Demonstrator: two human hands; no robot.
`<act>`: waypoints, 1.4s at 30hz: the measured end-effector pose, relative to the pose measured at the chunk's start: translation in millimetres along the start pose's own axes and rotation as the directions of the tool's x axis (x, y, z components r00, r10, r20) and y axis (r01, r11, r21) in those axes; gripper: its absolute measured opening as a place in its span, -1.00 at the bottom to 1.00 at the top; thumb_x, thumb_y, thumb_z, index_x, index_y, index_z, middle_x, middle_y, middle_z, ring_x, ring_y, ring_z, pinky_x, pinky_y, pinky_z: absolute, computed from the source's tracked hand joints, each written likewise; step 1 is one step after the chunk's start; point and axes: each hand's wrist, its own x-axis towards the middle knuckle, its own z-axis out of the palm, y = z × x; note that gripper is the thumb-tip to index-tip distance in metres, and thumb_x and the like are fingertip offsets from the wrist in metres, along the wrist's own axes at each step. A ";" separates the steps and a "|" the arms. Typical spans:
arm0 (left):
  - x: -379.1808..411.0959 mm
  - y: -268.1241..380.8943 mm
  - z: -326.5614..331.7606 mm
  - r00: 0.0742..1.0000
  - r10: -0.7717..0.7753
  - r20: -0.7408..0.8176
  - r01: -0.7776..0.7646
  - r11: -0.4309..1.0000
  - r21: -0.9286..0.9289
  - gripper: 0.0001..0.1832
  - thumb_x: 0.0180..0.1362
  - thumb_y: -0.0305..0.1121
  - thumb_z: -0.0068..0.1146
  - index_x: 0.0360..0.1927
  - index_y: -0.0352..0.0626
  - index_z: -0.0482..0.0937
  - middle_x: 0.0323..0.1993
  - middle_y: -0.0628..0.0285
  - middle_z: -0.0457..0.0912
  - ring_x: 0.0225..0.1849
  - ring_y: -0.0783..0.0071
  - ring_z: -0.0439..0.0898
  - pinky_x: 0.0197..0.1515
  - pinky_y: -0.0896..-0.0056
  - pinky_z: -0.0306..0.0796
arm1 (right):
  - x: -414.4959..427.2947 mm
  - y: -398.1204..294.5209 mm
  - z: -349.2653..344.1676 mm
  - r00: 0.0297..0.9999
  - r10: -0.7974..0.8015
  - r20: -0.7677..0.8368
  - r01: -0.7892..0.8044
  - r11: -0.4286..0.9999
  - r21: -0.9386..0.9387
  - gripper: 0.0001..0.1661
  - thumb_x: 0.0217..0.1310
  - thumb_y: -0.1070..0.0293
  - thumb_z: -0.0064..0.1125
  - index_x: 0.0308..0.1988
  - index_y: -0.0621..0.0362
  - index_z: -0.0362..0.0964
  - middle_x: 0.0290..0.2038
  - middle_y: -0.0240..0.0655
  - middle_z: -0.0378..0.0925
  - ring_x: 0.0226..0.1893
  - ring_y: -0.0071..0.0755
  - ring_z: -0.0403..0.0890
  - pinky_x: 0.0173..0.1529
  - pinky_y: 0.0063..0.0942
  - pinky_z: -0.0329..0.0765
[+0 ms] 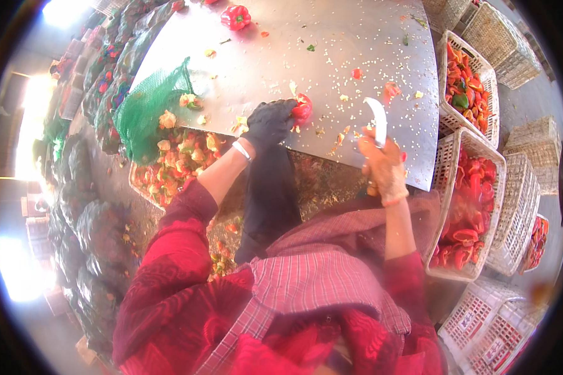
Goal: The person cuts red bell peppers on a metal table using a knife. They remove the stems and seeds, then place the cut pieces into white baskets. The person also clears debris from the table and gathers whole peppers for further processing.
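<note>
My left hand [270,123], in a dark glove, holds a red bell pepper [302,108] at the near edge of the metal table [281,61]. How much of the pepper is whole is hidden by the fingers. To the right, my right hand [384,164], in an orange-stained glove, grips a curved knife [379,119] whose pale blade points up and away from me, apart from the pepper. Seeds and scraps of core lie scattered around both hands. Farther off on the tabletop sits a whole red bell pepper [236,18].
Right of the table stand white plastic crates of cut peppers [469,89] and red pepper pieces [469,211]. A crate of pepper cores [187,161] is below the left edge, beside green netting [155,112]. Filled mesh sacks [101,225] line the left side.
</note>
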 end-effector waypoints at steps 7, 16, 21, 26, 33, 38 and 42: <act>19.6 18.8 -22.4 0.936 -0.022 0.352 0.119 0.959 -0.256 -0.69 0.14 -0.11 0.28 -0.17 -0.08 0.69 -0.27 0.01 0.72 -0.16 0.03 0.70 -0.06 0.11 0.52 | 32.7 4.4 34.3 0.941 -0.049 0.334 -0.017 0.981 0.193 -0.35 0.28 0.03 0.32 0.16 0.31 0.48 -0.41 -0.43 0.52 -0.61 -0.67 0.40 -0.56 -0.67 0.30; -2.9 91.5 -31.5 0.835 0.285 0.470 0.364 0.354 -0.862 -0.74 0.29 -0.37 0.23 -0.04 -0.33 0.69 -0.15 0.31 0.73 -0.13 0.61 0.59 -0.04 0.39 0.51 | 3.3 15.7 3.5 0.897 -0.110 0.428 -0.113 0.879 0.463 -0.48 0.37 0.23 0.16 0.26 0.12 0.40 -0.30 -0.47 0.59 -0.63 -0.70 0.37 -0.59 -0.68 0.29; -1.5 127.8 -27.0 0.982 0.155 0.109 -0.092 0.892 -0.442 -0.76 0.20 -0.23 0.31 -0.19 -0.19 0.67 -0.31 0.09 0.71 -0.23 0.34 0.71 -0.14 0.26 0.57 | -16.5 32.5 0.7 0.954 -0.168 0.250 -0.056 0.717 0.694 -0.50 0.37 0.22 0.14 0.25 0.05 0.42 -0.19 -0.39 0.65 -0.51 -0.61 0.52 -0.46 -0.63 0.48; 9.0 80.4 -17.4 0.905 -0.219 -0.364 -0.029 0.823 -0.567 -0.88 0.24 -0.41 0.22 -0.18 -0.16 0.68 -0.42 0.21 0.69 -0.39 0.44 0.69 -0.30 0.33 0.55 | -29.5 58.8 6.1 0.966 -0.229 0.121 0.024 0.545 0.838 -0.49 0.43 0.11 0.05 0.26 0.02 0.40 -0.14 -0.25 0.68 -0.45 -0.47 0.62 -0.47 -0.56 0.53; -39.7 66.6 -122.8 0.841 0.024 -0.541 -0.055 0.998 -0.042 -0.66 0.05 -0.53 0.19 -0.06 -0.07 0.69 0.03 0.11 0.66 -0.04 0.04 0.68 0.01 0.13 0.54 | -51.2 51.9 -17.1 0.890 -0.454 0.043 0.272 0.604 0.749 -0.41 0.55 0.04 -0.22 0.31 0.19 0.35 -0.08 0.04 0.68 -0.46 -0.41 0.62 -0.49 -0.58 0.52; -46.4 174.5 -111.9 0.875 0.484 0.008 -0.478 0.866 -0.148 -0.62 0.15 -0.33 0.28 0.08 -0.06 0.63 -0.05 0.10 0.63 -0.10 0.08 0.66 -0.02 0.09 0.51 | -46.3 51.3 -28.7 0.885 -0.417 0.209 0.143 0.670 0.728 -0.42 0.49 0.12 -0.11 0.24 0.34 0.42 -0.02 -0.09 0.69 -0.08 -0.30 0.74 -0.10 -0.44 0.69; -32.0 186.3 -82.5 0.830 0.450 0.329 -0.516 0.844 0.146 -0.59 0.16 -0.16 0.26 0.07 -0.03 0.64 -0.05 0.08 0.60 -0.06 0.03 0.64 0.05 0.07 0.47 | -33.3 67.2 -35.6 0.890 -0.297 0.346 -0.034 0.714 0.700 -0.44 0.43 0.15 -0.03 0.22 0.32 0.44 -0.03 -0.13 0.70 -0.08 -0.28 0.75 -0.07 -0.38 0.73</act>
